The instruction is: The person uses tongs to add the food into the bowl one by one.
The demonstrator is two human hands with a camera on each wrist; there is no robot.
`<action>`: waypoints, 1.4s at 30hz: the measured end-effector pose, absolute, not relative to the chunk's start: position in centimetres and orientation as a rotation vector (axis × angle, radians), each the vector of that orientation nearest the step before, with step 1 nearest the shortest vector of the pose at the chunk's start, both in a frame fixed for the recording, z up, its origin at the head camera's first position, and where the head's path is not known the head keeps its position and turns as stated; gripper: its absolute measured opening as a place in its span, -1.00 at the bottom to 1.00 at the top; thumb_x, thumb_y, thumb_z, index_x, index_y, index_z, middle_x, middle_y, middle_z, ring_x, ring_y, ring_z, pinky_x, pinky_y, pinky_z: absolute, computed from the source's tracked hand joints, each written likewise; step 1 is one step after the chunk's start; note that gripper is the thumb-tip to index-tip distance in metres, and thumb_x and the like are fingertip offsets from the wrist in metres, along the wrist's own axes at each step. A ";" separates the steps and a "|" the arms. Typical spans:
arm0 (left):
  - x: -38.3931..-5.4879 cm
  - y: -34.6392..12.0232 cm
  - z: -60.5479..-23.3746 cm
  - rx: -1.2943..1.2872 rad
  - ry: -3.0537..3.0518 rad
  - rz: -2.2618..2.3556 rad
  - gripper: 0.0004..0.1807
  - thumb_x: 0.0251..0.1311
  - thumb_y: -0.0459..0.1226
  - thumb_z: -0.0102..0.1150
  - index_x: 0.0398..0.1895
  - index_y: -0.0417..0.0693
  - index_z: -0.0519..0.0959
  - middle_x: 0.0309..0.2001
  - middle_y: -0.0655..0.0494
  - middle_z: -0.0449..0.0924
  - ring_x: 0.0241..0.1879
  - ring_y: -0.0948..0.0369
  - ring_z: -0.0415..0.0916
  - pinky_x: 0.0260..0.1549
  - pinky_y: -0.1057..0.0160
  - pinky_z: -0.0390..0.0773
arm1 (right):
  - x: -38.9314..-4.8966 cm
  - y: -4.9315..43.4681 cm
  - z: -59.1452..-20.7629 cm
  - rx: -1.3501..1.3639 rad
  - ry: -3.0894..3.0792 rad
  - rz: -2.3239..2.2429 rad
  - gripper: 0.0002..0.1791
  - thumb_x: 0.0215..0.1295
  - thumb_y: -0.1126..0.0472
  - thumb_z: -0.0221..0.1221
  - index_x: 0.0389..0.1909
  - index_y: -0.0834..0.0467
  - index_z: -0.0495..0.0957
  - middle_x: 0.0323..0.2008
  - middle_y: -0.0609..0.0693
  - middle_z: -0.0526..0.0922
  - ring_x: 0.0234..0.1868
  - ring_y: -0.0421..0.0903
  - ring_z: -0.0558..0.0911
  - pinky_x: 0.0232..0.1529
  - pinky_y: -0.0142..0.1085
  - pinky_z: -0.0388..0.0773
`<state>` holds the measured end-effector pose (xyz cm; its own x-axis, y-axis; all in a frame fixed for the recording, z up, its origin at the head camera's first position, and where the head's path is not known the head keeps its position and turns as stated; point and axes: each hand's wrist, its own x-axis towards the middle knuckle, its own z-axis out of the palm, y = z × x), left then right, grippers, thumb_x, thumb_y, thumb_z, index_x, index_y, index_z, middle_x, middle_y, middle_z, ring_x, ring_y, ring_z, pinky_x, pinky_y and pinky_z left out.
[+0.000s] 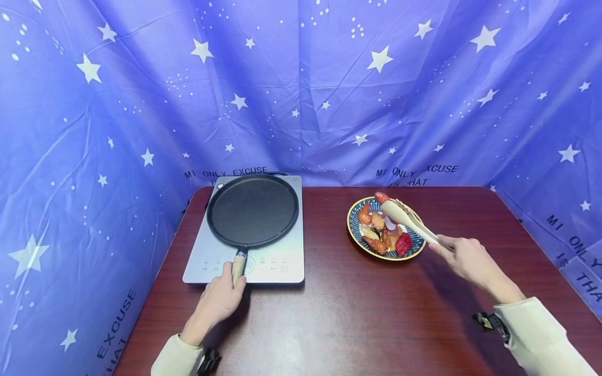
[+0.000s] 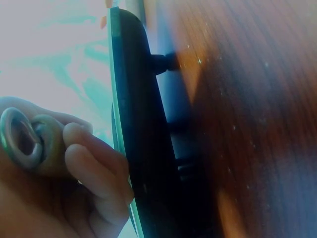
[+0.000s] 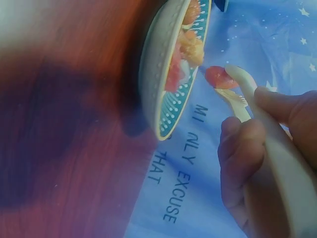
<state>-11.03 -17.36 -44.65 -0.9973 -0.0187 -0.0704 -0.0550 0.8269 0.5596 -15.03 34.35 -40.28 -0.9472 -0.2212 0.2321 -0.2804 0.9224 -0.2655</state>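
My left hand (image 1: 217, 300) grips the wooden-looking handle (image 1: 239, 267) of a flat black pan (image 1: 253, 209). That pan sits on a silver induction cooker (image 1: 292, 250). In the left wrist view, the fingers (image 2: 91, 168) curl round the handle's end beside the cooker's edge. My right hand (image 1: 472, 261) holds pale tongs (image 1: 410, 221), and a red sausage-like piece (image 1: 381, 197) is between their tips. In the right wrist view this piece (image 3: 218, 78) appears raised clear of the blue patterned plate (image 3: 163, 121). Browned pieces (image 1: 374, 243) and a dark red piece (image 1: 403, 244) lie on the plate.
The dark red wooden table (image 1: 329, 313) carries the cooker at left and the plate at right. A blue curtain (image 1: 301, 94) with white stars hangs behind and along both sides. Dark straps (image 1: 491, 321) are at both sleeves.
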 end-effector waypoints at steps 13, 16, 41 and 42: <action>-10.9 -17.4 -44.6 -0.066 2.929 0.912 -0.72 0.26 -0.17 -0.02 -0.14 -0.19 0.27 -0.64 0.02 0.31 -0.65 0.12 0.31 -0.68 0.17 0.26 | -15.4 32.0 -39.4 0.473 -2.812 0.470 -0.67 0.28 0.11 0.18 -0.08 0.27 0.62 -0.69 -0.07 0.44 -0.60 -0.10 0.38 -0.53 -0.11 0.34; -10.9 -17.4 -44.6 -0.065 2.929 0.914 -0.72 0.26 -0.17 -0.02 -0.15 -0.19 0.27 -0.64 0.02 0.31 -0.66 0.12 0.31 -0.69 0.17 0.26 | -15.5 31.4 -39.3 0.488 -2.805 0.485 -0.77 0.29 0.12 0.18 -0.17 0.18 0.63 -0.75 -0.19 0.23 -0.65 -0.15 0.31 -0.56 -0.21 0.25; -11.0 -17.4 -44.5 -0.067 2.935 0.903 -0.67 0.26 -0.16 -0.03 -0.08 -0.21 0.27 -0.65 0.01 0.32 -0.65 0.11 0.32 -0.68 0.15 0.27 | -16.6 25.8 -37.5 0.637 -2.755 0.530 -0.85 0.27 0.11 0.20 -0.48 0.03 0.54 -0.76 -0.23 0.19 -0.71 -0.25 0.23 -0.64 -0.33 0.18; -11.0 -17.4 -44.5 -0.066 2.936 0.902 -0.67 0.26 -0.16 -0.02 -0.08 -0.21 0.27 -0.65 0.01 0.32 -0.65 0.11 0.32 -0.68 0.15 0.27 | -16.7 25.5 -37.4 0.652 -2.751 0.532 -0.82 0.26 0.12 0.20 -0.52 0.01 0.50 -0.76 -0.24 0.19 -0.71 -0.26 0.22 -0.65 -0.34 0.17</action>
<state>-10.97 -17.38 -44.49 -0.9966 -0.0208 -0.0794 -0.0617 0.8269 0.5590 -16.75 25.47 -37.39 -0.8641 -0.3775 0.3329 -0.4745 0.8317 -0.2884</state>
